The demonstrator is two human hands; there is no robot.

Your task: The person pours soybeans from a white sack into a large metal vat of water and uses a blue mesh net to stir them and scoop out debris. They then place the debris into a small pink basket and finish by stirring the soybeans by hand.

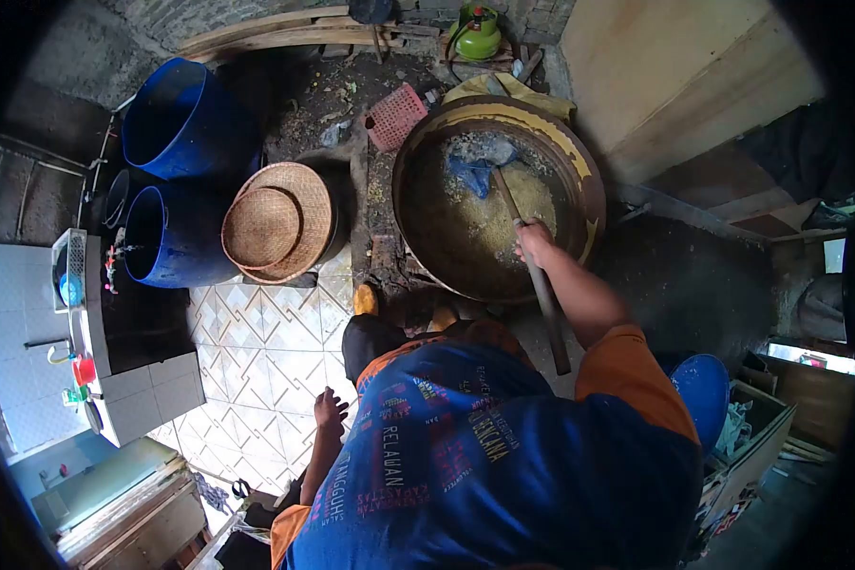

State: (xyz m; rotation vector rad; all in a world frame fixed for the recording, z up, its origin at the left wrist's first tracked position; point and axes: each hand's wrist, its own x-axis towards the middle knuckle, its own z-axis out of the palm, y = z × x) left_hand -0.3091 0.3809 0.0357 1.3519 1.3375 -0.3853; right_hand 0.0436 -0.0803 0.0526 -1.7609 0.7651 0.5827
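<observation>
My right hand (535, 242) is wrapped round the long wooden handle of a scoop net (511, 201). The net's blue mesh end rests inside a large round vat (427, 252), among pale yellow grains (518, 214) that look like beans in murky liquid. The handle slants back toward my right side, past the vat's near rim. Down at my left side hangs my left hand (331, 410), its fingers apart and holding nothing, over the tiled floor.
Two woven trays (315, 204) lie stacked left of the vat, beside two blue barrels (147, 252). A pink basket (396, 118) leans near the vat's far left rim. A green gas cylinder (475, 36) stands behind. A tiled counter (152, 394) is at left, a blue lid (701, 399) at right.
</observation>
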